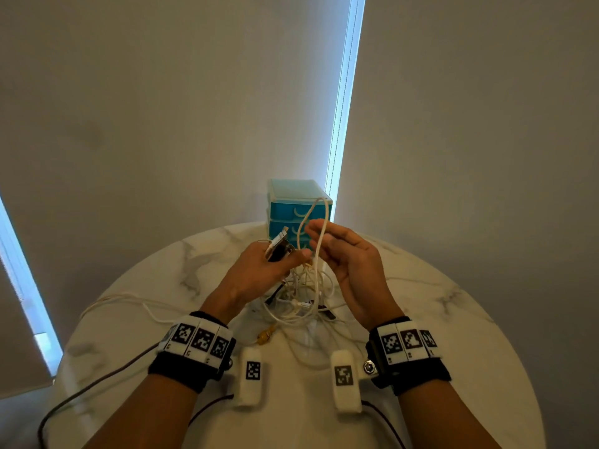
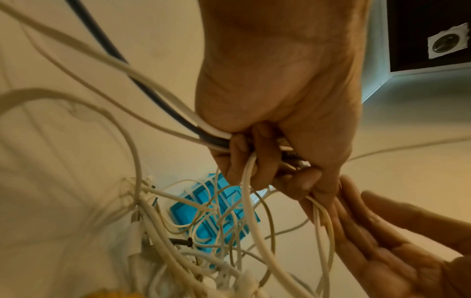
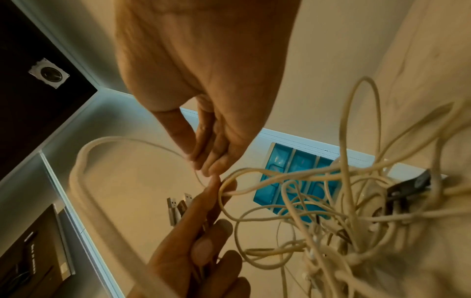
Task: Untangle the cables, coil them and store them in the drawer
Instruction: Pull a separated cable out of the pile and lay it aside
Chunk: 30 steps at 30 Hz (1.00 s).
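Left hand: the left hand (image 1: pixel 259 270) is raised over the table, fingers curled tight round a bunch of cables; the left wrist view shows white strands and one dark one running through the fist
Plugs: USB plugs (image 1: pixel 278 243) stick up out of that fist
Cables: the tangle (image 1: pixel 303 294) of mostly white cables lies on the table below and between both hands, strands rising to each; more strands trail off left
Loop: one white loop (image 1: pixel 312 218) stands up between the hands, in front of the drawers
Right hand: the right hand (image 1: pixel 348 264) is held palm inward, fingers straight and together, fingertips (image 3: pixel 216 167) touching the loop, thumb beside them, not curled round it
Drawers: blue drawers (image 1: pixel 298 210) at the far edge of the table, all closed
Table: round marble table (image 1: pixel 453 319)
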### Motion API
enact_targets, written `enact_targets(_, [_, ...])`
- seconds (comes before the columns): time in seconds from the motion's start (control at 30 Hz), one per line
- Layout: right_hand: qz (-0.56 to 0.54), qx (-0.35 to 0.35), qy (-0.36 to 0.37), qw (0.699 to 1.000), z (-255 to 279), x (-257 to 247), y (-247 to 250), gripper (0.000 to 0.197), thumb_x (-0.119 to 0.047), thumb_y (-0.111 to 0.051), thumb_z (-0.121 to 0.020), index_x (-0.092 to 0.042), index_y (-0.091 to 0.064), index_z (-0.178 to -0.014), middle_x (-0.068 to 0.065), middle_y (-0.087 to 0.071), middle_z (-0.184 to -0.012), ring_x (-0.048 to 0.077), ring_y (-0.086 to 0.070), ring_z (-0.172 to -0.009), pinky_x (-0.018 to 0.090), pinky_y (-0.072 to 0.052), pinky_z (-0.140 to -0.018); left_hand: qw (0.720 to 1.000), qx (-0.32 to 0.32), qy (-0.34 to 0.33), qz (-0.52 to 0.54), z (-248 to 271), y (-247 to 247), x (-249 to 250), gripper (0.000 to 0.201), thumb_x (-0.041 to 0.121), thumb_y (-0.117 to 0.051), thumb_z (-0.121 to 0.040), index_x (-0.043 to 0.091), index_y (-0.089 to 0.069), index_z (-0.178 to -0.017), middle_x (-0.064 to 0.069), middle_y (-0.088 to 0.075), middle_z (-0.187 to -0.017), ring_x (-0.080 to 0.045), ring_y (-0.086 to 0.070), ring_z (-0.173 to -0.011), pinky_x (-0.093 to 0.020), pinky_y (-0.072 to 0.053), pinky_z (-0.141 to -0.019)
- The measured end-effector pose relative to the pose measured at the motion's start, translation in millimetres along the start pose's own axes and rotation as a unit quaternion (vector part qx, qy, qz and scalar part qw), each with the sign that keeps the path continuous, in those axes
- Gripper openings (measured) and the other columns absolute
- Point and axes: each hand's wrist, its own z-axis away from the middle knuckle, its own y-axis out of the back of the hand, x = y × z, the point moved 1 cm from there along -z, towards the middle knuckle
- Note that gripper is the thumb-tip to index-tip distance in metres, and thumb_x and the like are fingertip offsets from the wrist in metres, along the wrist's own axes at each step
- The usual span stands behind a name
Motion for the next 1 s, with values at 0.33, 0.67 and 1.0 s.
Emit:
enact_targets(0.33, [0.355, 0.018, -0.004, 0.935, 0.9, 15.7, 9.4, 0.011, -0.026, -0.072, -0.102, -0.018, -0.080, -0.103, 0.001, -0.081, -0.087, 0.009, -0.077, -0.075, 0.021, -0.058, -0.067, 0.991, 0.128, 0.033, 0.034, -4.2, 9.5, -6.5, 0.034, 0.047, -0.073, -0.097, 0.049, -0.076, -0.063, 0.018, -0.068, -0.060, 0.004, -0.059, -0.055, -0.028, -0.045, -0.062])
enact_targets(0.67, [0.534, -0.140, -0.027, 0.834, 5.7, 7.1, 16.6, 0.014, -0.031, -0.080, -0.095, -0.033, -0.083, -0.109, -0.018, -0.079, -0.094, 0.000, -0.071, -0.090, 0.010, -0.050, -0.075, 0.970, 0.231, 0.033, 0.070, -7.6, 13.3, -19.9, 0.052, 0.071, -0.069, -0.088, 0.020, -0.082, -0.091, 0.004, -0.063, -0.068, -0.013, -0.056, -0.067, -0.035, -0.048, -0.068])
enact_targets(1.0, [0.199, 0.157, 0.076, 0.964, -1.6, -4.9, 25.2, 0.017, -0.019, -0.088, -0.088, -0.013, -0.084, -0.103, 0.000, -0.084, -0.099, 0.019, -0.079, -0.101, 0.039, -0.062, -0.098, 0.990, -0.060, 0.098, -0.082, -3.7, -4.1, -18.6, 0.043, 0.061, -0.076, -0.089, 0.018, -0.080, -0.090, 0.008, -0.077, -0.075, 0.002, -0.066, -0.062, -0.018, -0.049, -0.062])
